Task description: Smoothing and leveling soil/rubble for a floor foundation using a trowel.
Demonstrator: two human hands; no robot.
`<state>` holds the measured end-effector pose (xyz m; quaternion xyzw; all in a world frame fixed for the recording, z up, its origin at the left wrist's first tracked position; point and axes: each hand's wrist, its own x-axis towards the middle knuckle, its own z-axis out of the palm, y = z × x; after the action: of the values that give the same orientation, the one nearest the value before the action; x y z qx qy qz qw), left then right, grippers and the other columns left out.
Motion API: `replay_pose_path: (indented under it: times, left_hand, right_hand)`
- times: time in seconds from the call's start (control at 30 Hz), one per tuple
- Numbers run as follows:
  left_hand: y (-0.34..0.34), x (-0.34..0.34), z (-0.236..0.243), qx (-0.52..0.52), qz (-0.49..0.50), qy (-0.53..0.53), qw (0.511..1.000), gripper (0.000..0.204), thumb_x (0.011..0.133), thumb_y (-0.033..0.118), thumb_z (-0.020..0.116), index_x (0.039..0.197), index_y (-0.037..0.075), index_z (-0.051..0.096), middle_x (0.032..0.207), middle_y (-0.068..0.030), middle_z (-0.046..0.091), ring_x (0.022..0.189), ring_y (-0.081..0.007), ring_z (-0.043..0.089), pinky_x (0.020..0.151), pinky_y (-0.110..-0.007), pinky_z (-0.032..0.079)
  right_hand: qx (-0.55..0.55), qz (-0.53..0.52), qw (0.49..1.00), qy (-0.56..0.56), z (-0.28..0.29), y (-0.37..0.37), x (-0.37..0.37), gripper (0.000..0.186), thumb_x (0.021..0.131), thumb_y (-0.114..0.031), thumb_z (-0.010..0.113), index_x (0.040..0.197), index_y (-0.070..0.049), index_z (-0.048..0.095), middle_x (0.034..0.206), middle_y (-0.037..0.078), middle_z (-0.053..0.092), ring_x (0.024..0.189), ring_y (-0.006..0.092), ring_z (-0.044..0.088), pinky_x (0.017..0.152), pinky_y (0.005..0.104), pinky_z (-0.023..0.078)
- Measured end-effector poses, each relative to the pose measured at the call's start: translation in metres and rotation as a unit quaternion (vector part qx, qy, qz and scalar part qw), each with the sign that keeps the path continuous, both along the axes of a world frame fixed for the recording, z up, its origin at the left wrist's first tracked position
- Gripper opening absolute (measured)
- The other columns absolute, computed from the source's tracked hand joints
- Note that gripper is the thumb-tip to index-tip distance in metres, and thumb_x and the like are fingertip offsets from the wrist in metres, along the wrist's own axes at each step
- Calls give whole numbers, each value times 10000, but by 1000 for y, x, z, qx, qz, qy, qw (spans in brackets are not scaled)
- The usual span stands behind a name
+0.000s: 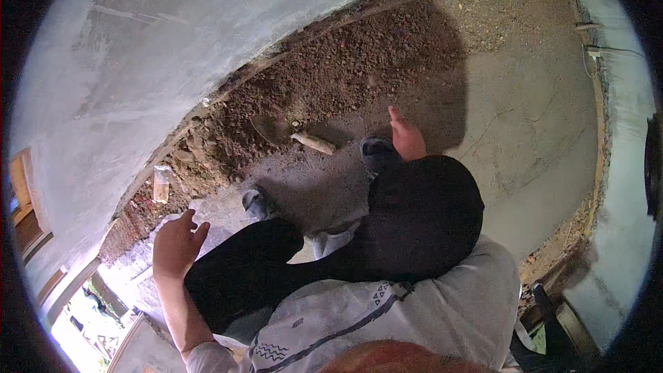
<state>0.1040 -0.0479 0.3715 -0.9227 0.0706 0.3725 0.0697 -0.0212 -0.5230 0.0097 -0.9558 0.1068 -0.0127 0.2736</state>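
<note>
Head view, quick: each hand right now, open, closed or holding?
Left hand: open, holding nothing visible.
Right hand: cannot tell whether open or closed; nothing held is visible.

Unfinished rm., basically a bldg. site, bare grey walls [173, 48], rough cement floor [545, 110], strip of loose gravel [345, 55] alongside, pale-handled tool [315, 143] lying at gravel's edge

A pale-handled tool [312, 141] lies on rubbly ground [331, 72] left of the right hand [407, 139].
</note>
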Motion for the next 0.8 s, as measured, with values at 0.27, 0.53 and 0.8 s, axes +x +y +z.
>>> replay_pose_path:
  times: [0.27,0.53,0.8]
  left_hand:
    - [-1,-4,4,-13,18,-7,1000,419,933,350,673,1190,20,658,918,-162,746,874,-347,711,789,-462,547]
    - [3,-5,2,-15,9,-19,1000,431,931,354,678,1191,11,654,914,-165,748,884,-344,715,790,-459,552]
    - [-1,-4,4,-13,5,-12,1000,419,932,357,675,1173,14,660,896,-167,747,880,-351,714,787,-461,551]
  right_hand:
    - [-18,36,995,-91,-4,-2,16,495,1000,-120,585,1485,-114,488,952,207,721,810,404,699,632,472,539]
    - [62,21,993,-98,1,19,15,510,988,-105,596,1486,-133,492,956,194,700,824,389,683,642,473,536]
    - [58,25,996,-69,0,15,17,525,1014,-173,586,1520,-155,445,936,204,681,762,411,655,646,505,527]
